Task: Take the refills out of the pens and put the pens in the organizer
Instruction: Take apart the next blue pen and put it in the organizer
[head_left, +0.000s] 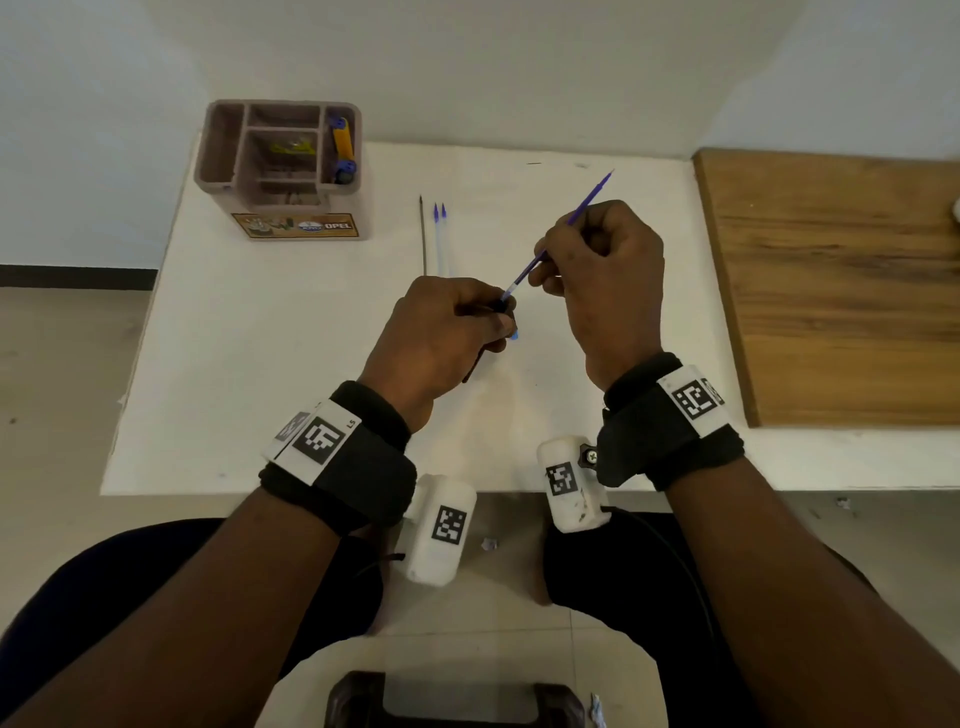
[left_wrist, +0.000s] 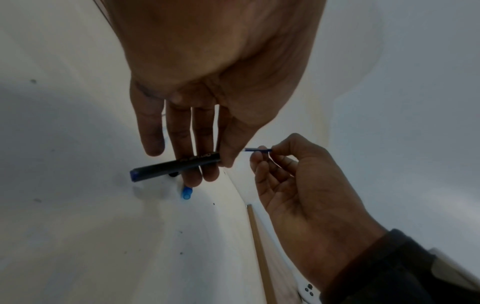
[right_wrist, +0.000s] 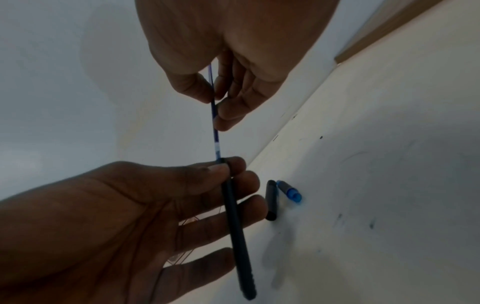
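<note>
My left hand (head_left: 496, 322) grips a black pen barrel (right_wrist: 235, 222) near its open end, thumb and forefinger around it. My right hand (head_left: 545, 267) pinches a blue refill (head_left: 587, 200) that sticks partly out of the barrel, slanting up to the right. On the table just under the hands lie a black cap (right_wrist: 271, 200) and a small blue tip piece (right_wrist: 289, 192). Three removed refills (head_left: 436, 239) lie side by side in the middle of the table. The brown organizer (head_left: 223, 171) stands at the back left.
A yellow and blue pen (head_left: 343, 145) stands in the organizer's right compartment. A wooden board (head_left: 831, 291) covers the right part of the white table (head_left: 260, 364). The wall runs close behind the table.
</note>
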